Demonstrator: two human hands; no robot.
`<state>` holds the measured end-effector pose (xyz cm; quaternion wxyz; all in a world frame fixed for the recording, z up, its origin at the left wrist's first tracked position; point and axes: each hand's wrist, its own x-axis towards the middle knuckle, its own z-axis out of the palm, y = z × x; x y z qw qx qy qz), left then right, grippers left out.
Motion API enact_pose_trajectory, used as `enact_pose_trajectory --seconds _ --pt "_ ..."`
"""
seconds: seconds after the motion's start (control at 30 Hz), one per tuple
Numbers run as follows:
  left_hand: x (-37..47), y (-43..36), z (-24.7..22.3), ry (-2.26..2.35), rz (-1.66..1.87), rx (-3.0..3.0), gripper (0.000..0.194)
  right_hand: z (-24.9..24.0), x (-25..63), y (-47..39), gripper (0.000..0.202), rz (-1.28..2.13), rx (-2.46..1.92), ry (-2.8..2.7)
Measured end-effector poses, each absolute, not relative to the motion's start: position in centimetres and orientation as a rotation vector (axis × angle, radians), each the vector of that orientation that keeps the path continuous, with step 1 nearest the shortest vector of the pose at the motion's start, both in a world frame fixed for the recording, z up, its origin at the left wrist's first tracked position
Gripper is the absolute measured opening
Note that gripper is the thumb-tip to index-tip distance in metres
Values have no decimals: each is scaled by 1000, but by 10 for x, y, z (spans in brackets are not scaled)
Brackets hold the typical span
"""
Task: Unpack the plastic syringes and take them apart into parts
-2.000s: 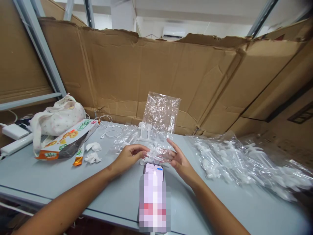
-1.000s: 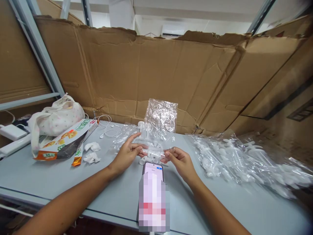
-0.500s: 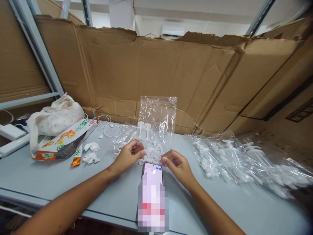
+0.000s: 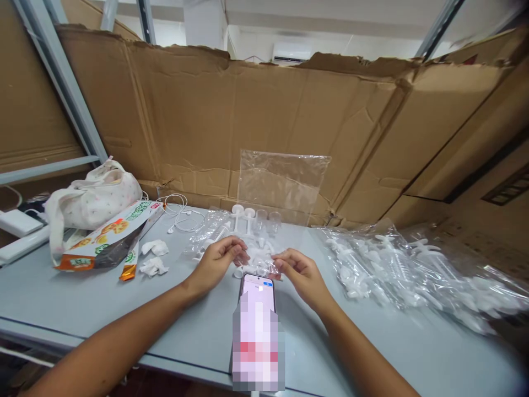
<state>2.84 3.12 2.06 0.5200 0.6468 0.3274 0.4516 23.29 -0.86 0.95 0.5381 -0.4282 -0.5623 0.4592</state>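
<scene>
The clear bag [image 4: 284,179] is pinched at its near end by the right hand [image 4: 302,274]; any grip by the left hand [image 4: 215,266] cannot be determined.

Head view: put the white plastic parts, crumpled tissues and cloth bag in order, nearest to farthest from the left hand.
From the left hand:
1. White plastic parts, just right of it
2. Crumpled tissues, to its left
3. Cloth bag, farther left

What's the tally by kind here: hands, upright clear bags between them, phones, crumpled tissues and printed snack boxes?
Hands: 2 (left hand, right hand)
Upright clear bag: 1
Phone: 1
Crumpled tissues: 2
Printed snack box: 1
Total: 7
</scene>
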Motion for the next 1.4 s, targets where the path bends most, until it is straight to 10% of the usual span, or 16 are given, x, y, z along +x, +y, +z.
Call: enact_pose_trajectory --seconds 0.67,1.13,1.4 --pt "18 47 29 868 1251 1534 24 15 232 -13 29 1021 -1089 -1679" --pt "-46 73 53 1029 1533 1509 40 41 159 27 51 -372 -1139 -2609" --pt "-72 73 51 1017 1642 1308 44 25 128 75 56 -540 -1022 -2746"
